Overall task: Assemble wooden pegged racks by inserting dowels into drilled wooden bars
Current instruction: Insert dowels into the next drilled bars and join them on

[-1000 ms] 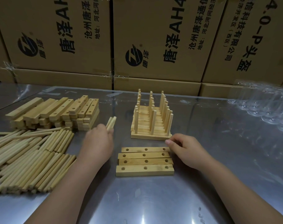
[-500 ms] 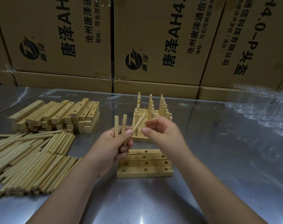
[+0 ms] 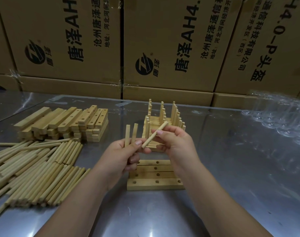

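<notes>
Both hands have left the table since a second ago and met above its middle: the right hand point(image 3: 177, 146) has come off the end of the bars, the left hand point(image 3: 121, 156) has come over from 9 o'clock, and in the last half-second one dowel point(image 3: 156, 134) has been drawn a little toward 3 o'clock, away from the left hand's others.

Printed cardboard boxes point(image 3: 171, 40) wall off the scene at 12 o'clock. Below them spreads the shiny metal table point(image 3: 231, 168). Clear plastic pieces point(image 3: 282, 120) are heaped at 2 o'clock. A pile of loose dowels point(image 3: 34, 168) lies at 9 o'clock, with a stack of drilled bars point(image 3: 65, 124) touching its far edge at 10 o'clock. Finished racks point(image 3: 162, 112), pegs upright, are stacked at 12 o'clock just beyond the hands. Four drilled bars point(image 3: 154, 183) lie side by side, touching, at 6 o'clock under the hands, holes up.

The left hand curls around two dowels point(image 3: 127, 135), holding them nearly upright with its thumb pressed on them. The right hand pinches the single dowel between thumb and fingertips; it tilts from 7 to 1 o'clock, its lower end just beside the left thumb.
</notes>
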